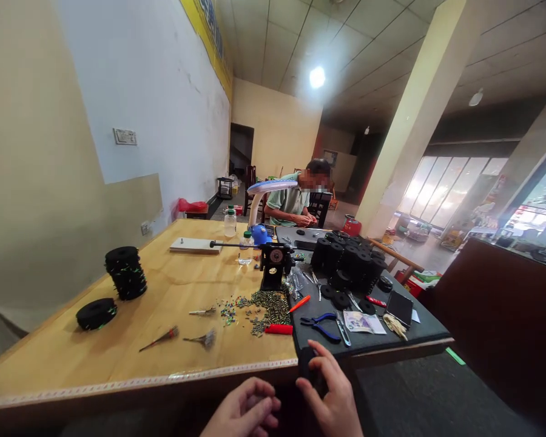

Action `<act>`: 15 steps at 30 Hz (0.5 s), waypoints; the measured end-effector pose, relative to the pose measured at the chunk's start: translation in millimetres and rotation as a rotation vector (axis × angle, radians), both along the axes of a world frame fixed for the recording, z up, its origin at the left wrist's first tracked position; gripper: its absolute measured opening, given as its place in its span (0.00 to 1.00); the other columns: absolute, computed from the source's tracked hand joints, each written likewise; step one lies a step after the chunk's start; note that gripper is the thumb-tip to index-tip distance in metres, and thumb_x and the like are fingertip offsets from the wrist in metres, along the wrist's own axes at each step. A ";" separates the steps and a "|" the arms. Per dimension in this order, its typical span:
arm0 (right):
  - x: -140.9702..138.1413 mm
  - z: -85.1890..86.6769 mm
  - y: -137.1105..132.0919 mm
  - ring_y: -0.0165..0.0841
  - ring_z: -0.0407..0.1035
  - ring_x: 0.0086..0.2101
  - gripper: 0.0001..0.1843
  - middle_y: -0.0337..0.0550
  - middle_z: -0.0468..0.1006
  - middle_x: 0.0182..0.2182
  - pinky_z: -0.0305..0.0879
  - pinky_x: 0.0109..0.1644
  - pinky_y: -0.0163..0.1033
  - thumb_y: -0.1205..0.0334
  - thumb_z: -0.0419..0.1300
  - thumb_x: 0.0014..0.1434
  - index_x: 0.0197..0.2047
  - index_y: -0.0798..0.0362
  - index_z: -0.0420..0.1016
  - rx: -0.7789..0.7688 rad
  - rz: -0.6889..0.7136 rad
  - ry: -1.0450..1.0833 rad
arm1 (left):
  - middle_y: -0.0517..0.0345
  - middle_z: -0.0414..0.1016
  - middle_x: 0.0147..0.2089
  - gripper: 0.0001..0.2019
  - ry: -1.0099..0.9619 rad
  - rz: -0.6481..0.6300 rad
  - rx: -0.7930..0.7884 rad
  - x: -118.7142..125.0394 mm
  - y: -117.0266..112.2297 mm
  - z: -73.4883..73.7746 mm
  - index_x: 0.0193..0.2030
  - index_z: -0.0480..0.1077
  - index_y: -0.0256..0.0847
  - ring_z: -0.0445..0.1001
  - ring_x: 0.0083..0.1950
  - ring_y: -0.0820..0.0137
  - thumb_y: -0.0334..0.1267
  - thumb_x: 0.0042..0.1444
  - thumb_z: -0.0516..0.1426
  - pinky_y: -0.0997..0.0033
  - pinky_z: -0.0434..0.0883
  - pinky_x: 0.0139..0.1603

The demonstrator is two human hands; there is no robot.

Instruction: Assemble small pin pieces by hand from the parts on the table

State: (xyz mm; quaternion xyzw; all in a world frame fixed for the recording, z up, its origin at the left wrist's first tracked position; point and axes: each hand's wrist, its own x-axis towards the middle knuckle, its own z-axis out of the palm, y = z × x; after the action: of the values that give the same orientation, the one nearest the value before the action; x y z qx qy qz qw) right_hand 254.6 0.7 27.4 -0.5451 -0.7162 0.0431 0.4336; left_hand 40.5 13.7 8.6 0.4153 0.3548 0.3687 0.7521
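Observation:
At the table's front edge my right hand [330,391] has its thumb and fingers around a black disc [306,362], seen partly edge-on and looking like the black foam spools on the table. To its left, my left hand [248,409] is closed, fingers curled in against the thumb; whatever it may hold is hidden. Beyond the hands lie a red cylinder [279,329], an orange pen-like tool [299,304] and a heap of small metallic and coloured pieces [270,308]. Blue-handled pliers [321,326] rest on the dark mat [309,347].
A black winding device [273,264] with a long rod stands mid-table. Black spools are stacked at left [126,273] and piled at right [348,261]. Feather-like bundles [204,338], a banknote [364,323] and a phone [399,308] lie around. Across the table sits another person [286,203].

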 end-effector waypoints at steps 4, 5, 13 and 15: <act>-28.2 -20.8 -9.7 0.46 0.74 0.49 0.08 0.56 0.77 0.52 0.75 0.47 0.41 0.60 0.66 0.52 0.35 0.50 0.73 0.040 0.192 -0.043 | 0.55 0.74 0.36 0.23 -0.092 0.050 -0.073 12.1 3.6 -1.8 0.40 0.73 0.39 0.72 0.33 0.69 0.51 0.40 0.69 0.73 0.65 0.30; -33.2 -26.1 -10.7 0.46 0.74 0.49 0.09 0.56 0.77 0.52 0.75 0.47 0.42 0.61 0.66 0.50 0.36 0.50 0.73 0.039 0.228 -0.056 | 0.56 0.74 0.34 0.22 -0.084 0.076 -0.045 12.0 3.9 0.1 0.39 0.73 0.39 0.71 0.31 0.70 0.49 0.41 0.69 0.74 0.64 0.28; -54.1 -44.0 -20.0 0.46 0.72 0.52 0.10 0.56 0.74 0.55 0.73 0.51 0.41 0.60 0.66 0.49 0.36 0.50 0.72 -0.028 0.314 -0.039 | 0.61 0.71 0.28 0.17 0.067 0.129 -0.016 -8.3 -3.1 8.5 0.30 0.73 0.38 0.67 0.30 0.71 0.51 0.46 0.66 0.73 0.61 0.31; -55.7 -45.2 -20.6 0.45 0.73 0.51 0.12 0.56 0.75 0.54 0.73 0.51 0.41 0.52 0.65 0.52 0.36 0.50 0.71 -0.012 0.379 -0.035 | 0.58 0.75 0.32 0.20 0.032 0.114 -0.098 -13.1 -1.7 6.2 0.32 0.74 0.39 0.70 0.35 0.68 0.57 0.49 0.62 0.72 0.63 0.37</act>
State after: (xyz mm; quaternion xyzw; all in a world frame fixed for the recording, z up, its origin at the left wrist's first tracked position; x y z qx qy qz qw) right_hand 198.9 -19.8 -17.8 -0.4038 -0.8133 0.1190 0.4018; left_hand 27.5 12.0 14.7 0.3632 0.4073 0.3864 0.7436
